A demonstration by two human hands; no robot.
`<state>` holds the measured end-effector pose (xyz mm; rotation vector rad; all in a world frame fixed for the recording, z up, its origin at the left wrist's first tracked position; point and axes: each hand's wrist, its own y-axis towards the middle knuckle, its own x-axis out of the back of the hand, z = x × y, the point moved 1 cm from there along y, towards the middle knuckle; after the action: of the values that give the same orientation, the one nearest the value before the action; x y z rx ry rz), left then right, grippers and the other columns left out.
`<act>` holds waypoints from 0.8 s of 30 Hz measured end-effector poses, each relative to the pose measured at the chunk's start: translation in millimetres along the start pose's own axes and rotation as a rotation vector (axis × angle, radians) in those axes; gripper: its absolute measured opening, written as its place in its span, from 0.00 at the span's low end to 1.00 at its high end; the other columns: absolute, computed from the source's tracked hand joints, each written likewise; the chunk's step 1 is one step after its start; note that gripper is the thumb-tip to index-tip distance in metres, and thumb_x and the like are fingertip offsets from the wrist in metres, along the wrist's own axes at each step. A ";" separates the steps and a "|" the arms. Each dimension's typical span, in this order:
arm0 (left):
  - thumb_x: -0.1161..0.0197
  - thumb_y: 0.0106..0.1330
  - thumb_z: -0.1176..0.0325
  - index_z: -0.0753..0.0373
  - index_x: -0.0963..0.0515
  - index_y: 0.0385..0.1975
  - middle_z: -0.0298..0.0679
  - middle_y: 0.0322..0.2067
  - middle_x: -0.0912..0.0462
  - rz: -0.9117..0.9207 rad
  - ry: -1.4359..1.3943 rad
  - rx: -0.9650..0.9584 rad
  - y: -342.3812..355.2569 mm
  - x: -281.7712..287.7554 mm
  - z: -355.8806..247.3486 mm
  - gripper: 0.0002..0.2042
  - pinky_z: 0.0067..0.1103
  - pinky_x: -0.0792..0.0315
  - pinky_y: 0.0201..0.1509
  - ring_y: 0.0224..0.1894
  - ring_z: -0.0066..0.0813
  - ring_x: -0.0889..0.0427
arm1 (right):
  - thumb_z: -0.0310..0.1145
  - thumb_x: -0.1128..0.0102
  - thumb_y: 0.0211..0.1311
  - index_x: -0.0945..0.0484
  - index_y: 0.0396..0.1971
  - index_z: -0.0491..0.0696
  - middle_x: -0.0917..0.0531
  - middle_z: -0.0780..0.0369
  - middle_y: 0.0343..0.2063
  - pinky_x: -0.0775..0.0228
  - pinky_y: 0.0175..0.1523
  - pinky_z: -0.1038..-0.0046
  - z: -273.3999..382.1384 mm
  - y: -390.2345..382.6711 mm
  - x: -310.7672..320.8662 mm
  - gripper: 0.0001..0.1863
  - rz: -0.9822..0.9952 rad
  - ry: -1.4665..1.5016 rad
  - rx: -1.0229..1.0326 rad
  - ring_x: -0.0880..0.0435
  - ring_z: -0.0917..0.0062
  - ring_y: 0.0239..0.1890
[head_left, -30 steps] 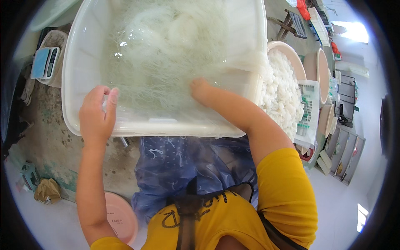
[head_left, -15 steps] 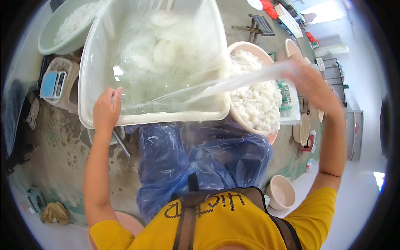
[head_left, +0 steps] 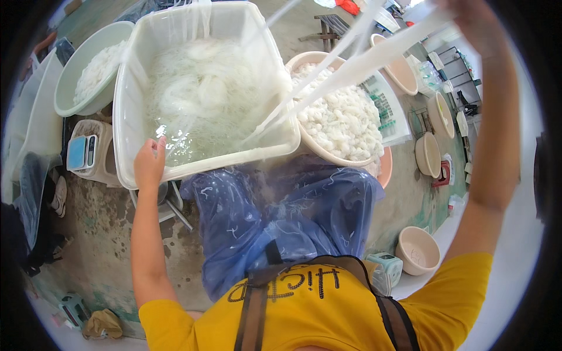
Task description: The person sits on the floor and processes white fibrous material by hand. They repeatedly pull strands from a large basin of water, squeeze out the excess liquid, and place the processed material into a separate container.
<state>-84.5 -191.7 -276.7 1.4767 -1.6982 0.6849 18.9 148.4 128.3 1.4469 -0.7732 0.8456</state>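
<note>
My left hand [head_left: 150, 160] grips the near-left rim of a large white tub [head_left: 211, 168], which holds pale fine strands [head_left: 199, 93] in water. My right hand [head_left: 468, 17] is raised high at the upper right, blurred and partly at the edge, closed on long white strands [head_left: 363, 70] that stretch down to the tub's right side. Beside the tub, a round pink basin [head_left: 307, 140] is heaped with white curly clumps [head_left: 339, 123], with a printed white sack [head_left: 392, 123] behind it.
A green basin [head_left: 67, 88] and a scale [head_left: 81, 154] sit left. Blue plastic [head_left: 228, 228] covers my lap. Beige basins [head_left: 417, 250] stand right, a folding stool [head_left: 328, 32] at the back. At the far left edge is part of another person's arm [head_left: 44, 45].
My right hand has risen from inside the tub to high at the upper right, drawing long strands out. My left hand stays on the rim.
</note>
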 end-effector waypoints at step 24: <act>0.49 0.61 0.57 0.63 0.30 0.38 0.45 0.20 0.27 -0.024 -0.088 0.037 -4.3 2.6 11.2 0.15 0.29 0.34 0.32 0.26 0.39 0.26 | 0.34 0.46 0.56 0.27 0.28 0.47 0.23 0.58 0.26 0.32 0.34 0.65 63.6 -298.8 -286.8 0.06 0.059 0.469 -0.377 0.23 0.62 0.29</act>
<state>-82.6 -203.0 -281.2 1.5715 -1.7393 0.6506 132.6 92.6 -271.2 0.8513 -0.5782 0.9773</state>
